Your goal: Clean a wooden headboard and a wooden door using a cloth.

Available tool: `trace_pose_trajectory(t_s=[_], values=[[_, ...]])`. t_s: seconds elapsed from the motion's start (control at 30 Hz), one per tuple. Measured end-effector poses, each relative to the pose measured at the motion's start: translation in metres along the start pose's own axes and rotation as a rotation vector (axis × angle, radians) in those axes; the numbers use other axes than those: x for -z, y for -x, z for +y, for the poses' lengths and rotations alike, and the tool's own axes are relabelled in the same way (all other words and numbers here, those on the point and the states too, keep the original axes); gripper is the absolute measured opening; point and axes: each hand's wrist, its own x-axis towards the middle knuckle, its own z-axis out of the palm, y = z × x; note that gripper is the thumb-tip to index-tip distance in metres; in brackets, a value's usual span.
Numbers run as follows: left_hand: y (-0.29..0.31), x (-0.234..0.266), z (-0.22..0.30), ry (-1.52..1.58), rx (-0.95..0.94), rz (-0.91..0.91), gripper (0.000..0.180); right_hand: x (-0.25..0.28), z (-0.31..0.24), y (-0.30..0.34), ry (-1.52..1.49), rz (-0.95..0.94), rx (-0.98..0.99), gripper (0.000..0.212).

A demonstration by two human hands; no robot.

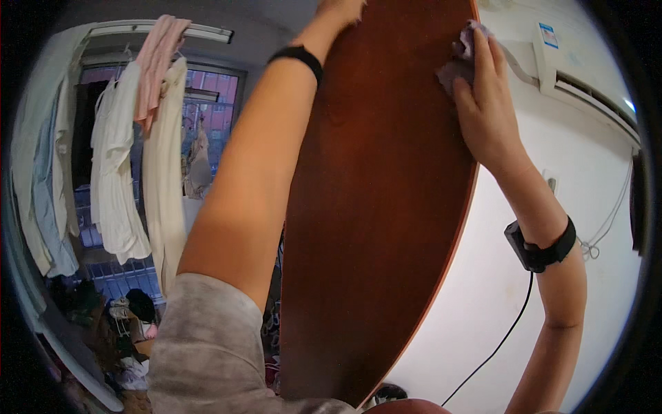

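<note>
A tall reddish-brown wooden panel (376, 228) rises in front of me, its surface smooth and dark. My right hand (489, 114) presses a crumpled greyish-purple cloth (456, 72) against the panel near its upper right edge, fingers closed over the cloth. At the upper left edge of the panel is my left hand (341, 10), cut off by the top of the picture, so its grip cannot be made out. Dark bands circle both wrists; the right one (545, 250) carries a small black box with a cable.
At left, clothes (121, 165) hang from a rail (158, 29) before a barred window. Cluttered items (134, 321) lie below them. On the right, an air conditioner (586, 83) is mounted on the white wall (552, 148), and a black cable (496, 345) runs down from my right wrist.
</note>
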Motion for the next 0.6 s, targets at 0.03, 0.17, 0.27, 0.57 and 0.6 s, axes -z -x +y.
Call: trace_pose_trajectory(t_s=[0.03,0.17,0.27,0.57,0.6], values=[[0.007,-0.02,0.036,0.39,0.458,-0.124,0.063,0.003,0.017,0.012,0.04,-0.054,0.025,0.059],[-0.004,-0.009,-0.019,0.325,0.729,-0.404,0.067,0.028,-0.026,-0.001,-0.079,-0.243,-0.302,0.064],[-0.001,-0.022,-0.003,-0.151,0.663,-0.456,0.053,0.011,0.007,0.013,0.018,-0.208,-0.231,0.062],[-0.096,-0.012,0.142,-0.133,-0.392,-0.096,0.074,0.007,0.0,0.016,0.002,-0.117,-0.161,0.062],[-0.105,-0.014,0.145,0.518,-0.118,-0.043,0.059,0.017,-0.034,-0.001,-0.031,-0.214,-0.28,0.065]])
